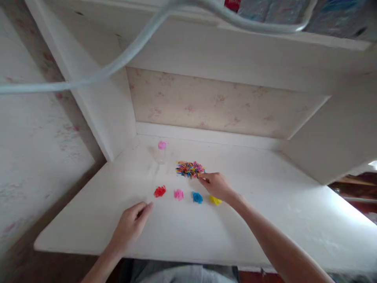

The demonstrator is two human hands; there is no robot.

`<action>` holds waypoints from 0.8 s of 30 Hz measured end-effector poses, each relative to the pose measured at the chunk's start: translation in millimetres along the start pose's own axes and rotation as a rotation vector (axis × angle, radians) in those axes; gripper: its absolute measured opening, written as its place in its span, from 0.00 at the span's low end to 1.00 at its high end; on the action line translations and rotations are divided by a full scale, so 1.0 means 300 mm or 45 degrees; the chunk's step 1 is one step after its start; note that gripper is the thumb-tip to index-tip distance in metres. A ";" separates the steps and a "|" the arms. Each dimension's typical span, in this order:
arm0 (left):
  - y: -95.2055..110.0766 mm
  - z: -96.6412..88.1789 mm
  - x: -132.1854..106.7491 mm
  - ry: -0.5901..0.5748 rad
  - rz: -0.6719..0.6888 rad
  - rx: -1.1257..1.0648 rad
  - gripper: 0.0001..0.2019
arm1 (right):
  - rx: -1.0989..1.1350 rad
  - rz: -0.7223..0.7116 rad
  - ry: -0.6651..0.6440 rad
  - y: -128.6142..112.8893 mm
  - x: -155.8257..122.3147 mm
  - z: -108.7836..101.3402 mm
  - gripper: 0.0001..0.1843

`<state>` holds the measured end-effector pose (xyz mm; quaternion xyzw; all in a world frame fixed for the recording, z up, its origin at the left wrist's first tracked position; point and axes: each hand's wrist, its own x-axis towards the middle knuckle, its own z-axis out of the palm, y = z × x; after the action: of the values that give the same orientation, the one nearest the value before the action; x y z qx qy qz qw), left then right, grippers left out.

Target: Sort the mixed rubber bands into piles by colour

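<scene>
A mixed heap [190, 169] of tiny multicoloured pieces, perhaps small rubber bands, lies on the white desktop. At its right edge, my right hand [216, 185] has thumb and forefinger pinched; whatever is between them is too small to make out. Nearer me runs a row of single-colour piles: red [160, 191], pink [178, 194], blue [197, 197] and yellow [215, 200], the last partly behind my right hand. My left hand [132, 222] rests on the desk just below the red pile, fingers curled in and thumb against them, with nothing visible in it.
A clear little bottle [161, 157] with a pink top [162, 145] stands behind the red pile. White side panels and an overhead shelf [235, 51] enclose the desk [88, 220]. A pale cable [129, 53] hangs across the upper view.
</scene>
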<state>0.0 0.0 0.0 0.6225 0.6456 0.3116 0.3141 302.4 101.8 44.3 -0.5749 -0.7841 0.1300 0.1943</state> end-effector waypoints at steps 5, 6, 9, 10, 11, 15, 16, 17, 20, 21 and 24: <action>0.001 0.005 0.004 0.013 0.029 -0.013 0.22 | 0.036 0.191 0.137 0.124 -0.122 -0.089 0.21; 0.001 0.006 0.005 0.016 0.033 -0.015 0.22 | 0.054 0.251 0.183 0.154 -0.153 -0.105 0.22; 0.001 0.011 0.008 0.019 0.034 -0.001 0.21 | 0.072 0.402 0.289 0.240 -0.252 -0.139 0.25; 0.001 0.013 0.009 0.019 0.032 0.009 0.22 | 0.061 0.434 0.307 0.262 -0.283 -0.144 0.25; 0.002 0.014 0.010 0.019 0.033 0.022 0.22 | 0.040 0.452 0.316 0.279 -0.312 -0.145 0.25; 0.002 0.015 0.010 0.008 0.056 0.070 0.21 | -0.118 0.417 0.300 0.299 -0.397 -0.119 0.24; 0.001 0.016 0.010 0.008 0.062 0.082 0.21 | -0.161 0.399 0.300 0.295 -0.409 -0.108 0.24; 0.000 0.017 0.010 0.008 0.066 0.094 0.21 | -0.200 0.385 0.301 0.290 -0.418 -0.096 0.23; -0.003 0.021 0.011 0.001 0.087 0.120 0.21 | -0.289 0.362 0.283 0.274 -0.431 -0.066 0.20; -0.003 0.022 0.011 0.000 0.092 0.124 0.21 | -0.324 0.356 0.272 0.270 -0.432 -0.058 0.19; -0.002 0.025 0.011 0.010 0.084 0.128 0.21 | -0.439 0.323 0.230 0.262 -0.426 -0.044 0.16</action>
<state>5.4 3.5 -5.1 0.6571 0.6408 0.2915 0.2694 409.0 3.9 2.6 -0.7028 -0.6957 -0.0345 0.1447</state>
